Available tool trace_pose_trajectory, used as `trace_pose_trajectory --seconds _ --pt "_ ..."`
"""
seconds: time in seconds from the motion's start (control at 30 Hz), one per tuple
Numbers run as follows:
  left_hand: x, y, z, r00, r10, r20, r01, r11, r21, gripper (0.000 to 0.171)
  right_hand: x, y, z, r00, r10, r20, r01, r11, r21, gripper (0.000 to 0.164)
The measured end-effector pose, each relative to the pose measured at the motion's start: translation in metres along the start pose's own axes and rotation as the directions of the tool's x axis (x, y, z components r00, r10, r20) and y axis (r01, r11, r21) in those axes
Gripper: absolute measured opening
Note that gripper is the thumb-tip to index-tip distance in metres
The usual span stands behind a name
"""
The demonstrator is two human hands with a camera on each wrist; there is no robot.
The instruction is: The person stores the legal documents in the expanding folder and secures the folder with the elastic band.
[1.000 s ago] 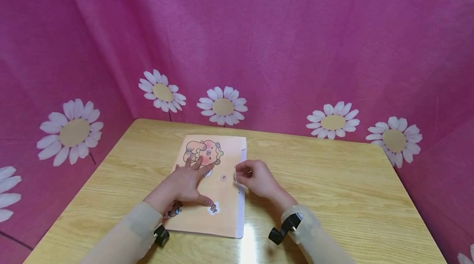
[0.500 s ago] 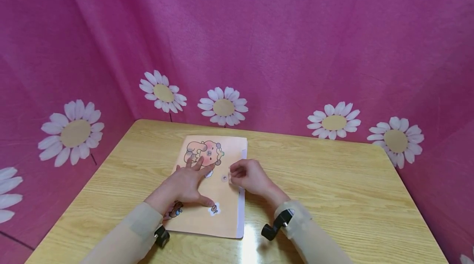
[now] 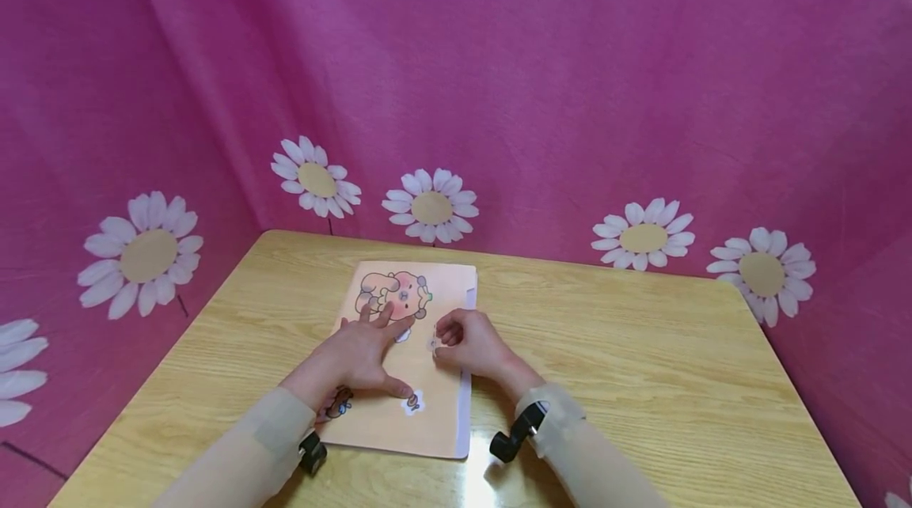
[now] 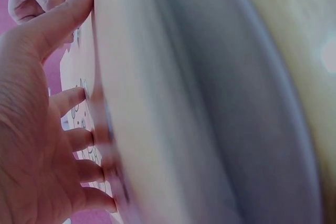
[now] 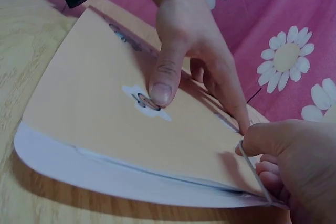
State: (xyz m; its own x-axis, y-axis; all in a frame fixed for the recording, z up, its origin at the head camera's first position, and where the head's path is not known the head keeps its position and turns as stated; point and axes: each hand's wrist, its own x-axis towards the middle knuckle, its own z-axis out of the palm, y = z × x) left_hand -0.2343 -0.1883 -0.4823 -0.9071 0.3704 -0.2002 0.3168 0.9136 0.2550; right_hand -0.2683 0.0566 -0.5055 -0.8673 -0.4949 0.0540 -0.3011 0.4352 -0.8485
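A peach-coloured document folder point(image 3: 436, 425) with a sleepy bear print point(image 3: 399, 294) lies on the table, its pale lilac edge showing on the right. My left hand point(image 3: 356, 354) rests on the cover with fingers spread and thumb apart, pressing it down. Above the folder's right side, my right hand point(image 3: 473, 346) pinches a thin pale closure flap point(image 5: 255, 171), seen as a narrow line in the right wrist view. A small round snap button point(image 3: 431, 344) sits on the cover right at the right fingertips, partly covered by them.
The folder lies on a light wooden table point(image 3: 606, 358), whose bare surface stretches to its right. A pink cloth point(image 3: 534, 96) printed with daisies hangs behind and at both sides. Black camera mounts point(image 3: 516, 433) are strapped to the wrists.
My right hand has moved left from the folder's right edge over the cover to the snap button, bringing the flap along. The left hand has stayed in place.
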Motion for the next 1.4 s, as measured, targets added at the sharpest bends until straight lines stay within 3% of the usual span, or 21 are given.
trace_pose_trajectory --seconds 0.33,0.7,1.0,1.23,1.4 --pt "0.001 0.001 0.0 1.0 0.015 -0.003 -0.015 1.0 0.011 0.129 0.002 0.006 0.011 0.997 -0.017 -0.071 0.016 1.0 -0.012 0.031" --pt "0.001 0.0 0.001 0.999 0.015 -0.029 -0.013 0.999 0.035 0.127 0.001 0.003 0.017 0.997 -0.006 -0.083 0.0 0.997 -0.071 0.035" --pt "0.002 0.0 0.003 0.999 0.018 -0.033 -0.016 0.999 0.038 0.126 0.004 0.0 0.016 0.999 -0.006 -0.05 -0.001 0.989 -0.148 0.035" --pt "0.002 -0.001 0.004 0.999 0.027 -0.032 -0.026 0.999 0.018 0.125 0.007 -0.002 0.009 0.998 0.07 0.006 -0.068 0.986 -0.152 0.031" --pt "0.0 -0.002 0.006 0.999 0.014 -0.041 -0.014 1.0 0.022 0.125 0.01 -0.005 0.008 0.996 0.077 0.046 -0.068 0.983 -0.171 0.031"
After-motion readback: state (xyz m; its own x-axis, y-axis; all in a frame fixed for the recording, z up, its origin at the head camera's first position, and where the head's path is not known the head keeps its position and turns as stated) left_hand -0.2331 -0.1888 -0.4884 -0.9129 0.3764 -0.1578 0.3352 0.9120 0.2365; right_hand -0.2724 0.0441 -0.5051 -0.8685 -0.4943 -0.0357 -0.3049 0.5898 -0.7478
